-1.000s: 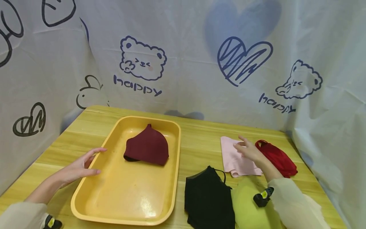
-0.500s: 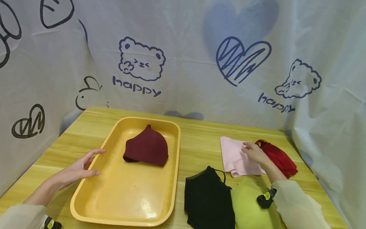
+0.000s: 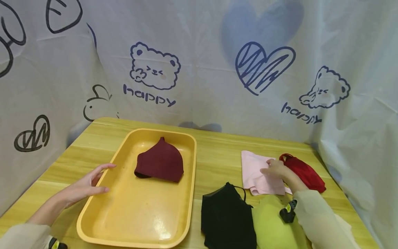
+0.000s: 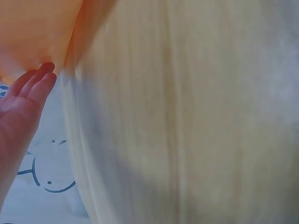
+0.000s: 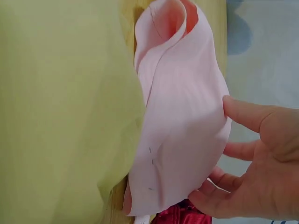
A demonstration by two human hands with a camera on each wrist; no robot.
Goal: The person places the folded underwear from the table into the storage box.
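Note:
My left hand point(image 3: 82, 186) rests at the left rim of a yellow tray point(image 3: 192, 180), its thumb and index finger spread over the edge. In the left wrist view, straight fingers point(image 4: 42, 84) touch the tray's outer wall. A folded maroon bra point(image 3: 161, 160) lies inside the tray. Over a pink folded garment point(image 3: 253, 173) at the right is my right hand point(image 3: 277, 171). The right wrist view shows its thumb and fingertips spread along the edge of the pink fabric point(image 5: 187, 126); no pinch is visible.
A black strappy top point(image 3: 228, 218) lies right of the tray, beside a yellow-green garment point(image 3: 273, 224) partly under the right sleeve. A red garment with straps point(image 3: 303, 173) lies beyond the right wrist. White printed curtains point(image 3: 202, 93) stand behind the wooden table point(image 3: 214, 155).
My right hand has come down and slightly right onto the pink garment, its fingers drawing closer together. The left hand and the tray have stayed in place.

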